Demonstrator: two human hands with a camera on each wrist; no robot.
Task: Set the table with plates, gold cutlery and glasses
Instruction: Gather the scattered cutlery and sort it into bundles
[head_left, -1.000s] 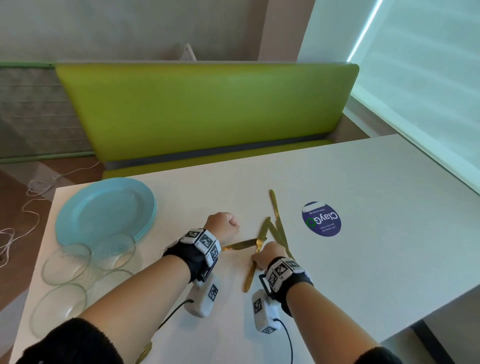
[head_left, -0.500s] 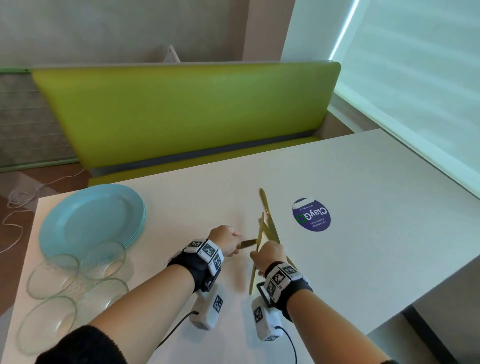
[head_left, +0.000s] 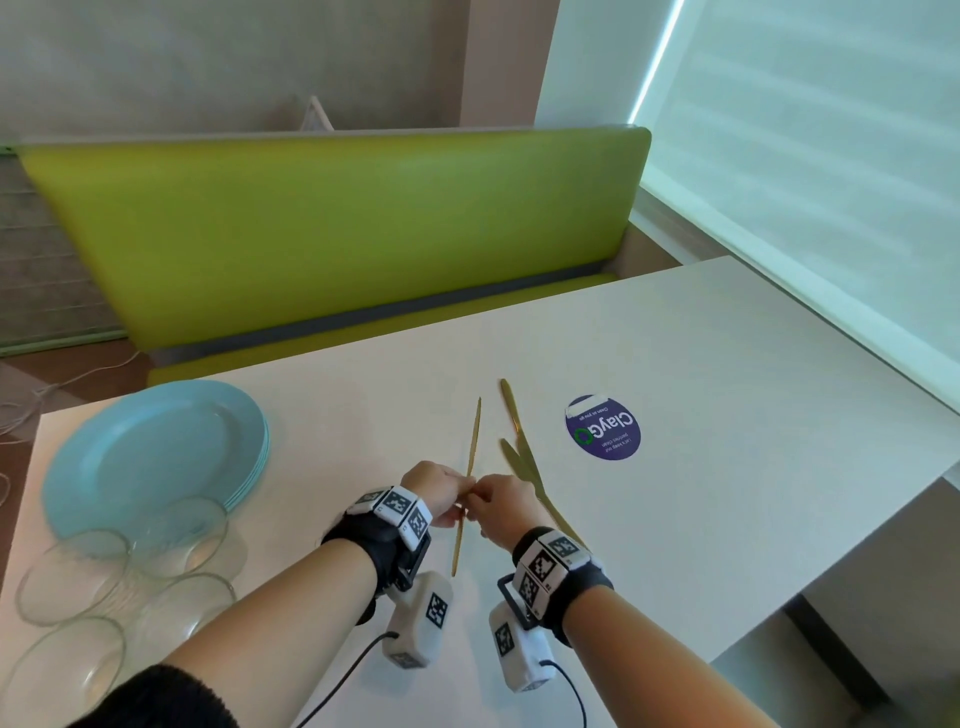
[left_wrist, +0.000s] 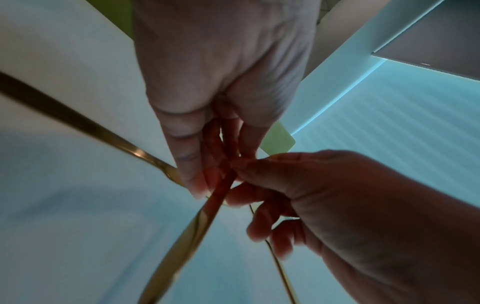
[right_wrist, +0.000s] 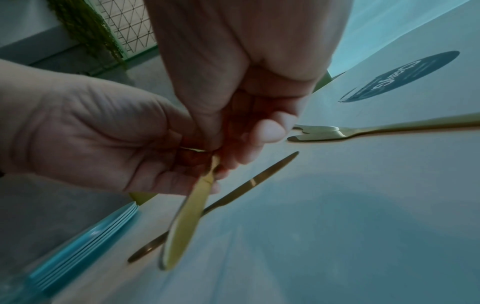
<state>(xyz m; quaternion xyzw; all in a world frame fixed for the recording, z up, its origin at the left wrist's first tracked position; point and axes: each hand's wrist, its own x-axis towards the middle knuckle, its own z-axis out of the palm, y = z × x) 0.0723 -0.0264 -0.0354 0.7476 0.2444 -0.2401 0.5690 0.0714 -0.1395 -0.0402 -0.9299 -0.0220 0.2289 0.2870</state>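
Both hands meet over the white table near its front edge. My left hand and my right hand each pinch gold cutlery, which stands in one thin line pointing away from me. In the left wrist view one gold handle runs from my left fingers and another gold piece hangs below them. The right wrist view shows that hanging piece. More gold cutlery lies just right of my hands, forks among it. A stack of blue plates sits at the left.
Several clear glass dishes stand in front of the plates at the table's near left corner. A round purple sticker lies right of the cutlery. A green bench runs behind the table. The table's right edge drops off beside a window blind.
The hands have come together. The piece in my left hand, crosswise before, now lines up with the long piece in my right hand. Both are lifted off the pile.
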